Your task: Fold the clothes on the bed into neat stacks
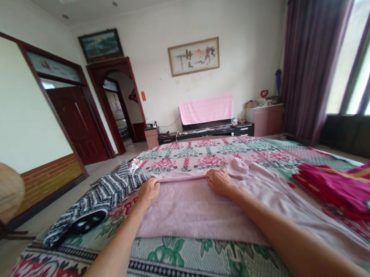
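Observation:
A pale pink top [188, 212] lies spread on the flowered bedspread [165, 253], with a loose, wrinkled part of it trailing off to the right. My left hand [149, 191] grips its far edge at the left corner, fingers closed on the fabric. Farther right along that same edge, my right hand [220, 182] has its fingers curled over the cloth; the fingertips are partly hidden. Between the two hands the edge runs nearly straight. A small bunched roll of the pink fabric sits just beyond my right hand.
A black-and-white patterned garment [96, 205] lies to the left on the bed. Folded magenta and red clothes [343, 188] are at the right. Beyond the bed stands a low black cabinet [244, 129], with a pink cloth [206, 109] draped over something above it.

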The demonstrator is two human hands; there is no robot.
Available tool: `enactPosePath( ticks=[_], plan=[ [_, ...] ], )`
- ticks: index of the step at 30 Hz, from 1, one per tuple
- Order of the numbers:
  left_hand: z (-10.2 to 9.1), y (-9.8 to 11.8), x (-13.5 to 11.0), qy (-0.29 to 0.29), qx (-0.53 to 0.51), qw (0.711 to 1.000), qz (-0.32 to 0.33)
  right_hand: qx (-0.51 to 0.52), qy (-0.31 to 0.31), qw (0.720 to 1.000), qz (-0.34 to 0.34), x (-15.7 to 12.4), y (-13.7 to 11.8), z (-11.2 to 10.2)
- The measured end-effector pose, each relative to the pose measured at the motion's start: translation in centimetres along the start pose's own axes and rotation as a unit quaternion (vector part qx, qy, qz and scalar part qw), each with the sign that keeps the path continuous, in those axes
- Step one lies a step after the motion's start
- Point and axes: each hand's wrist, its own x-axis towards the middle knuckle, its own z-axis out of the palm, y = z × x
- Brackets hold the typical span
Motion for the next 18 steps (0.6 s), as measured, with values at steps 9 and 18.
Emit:
enactPosePath(
  ticks=[9,18],
  plan=[
    [-1.7,-0.2,0.3,-0.044,-0.297,0.940,-0.160,0.041,0.046,0.998,-0.033,0.0,-0.9,-0.2],
    [-2.7,-2.6,0.7,0.054,-0.231,0.932,-0.274,0.125,0.036,0.979,-0.156,3.6,-8.3,1.0]
  ],
)
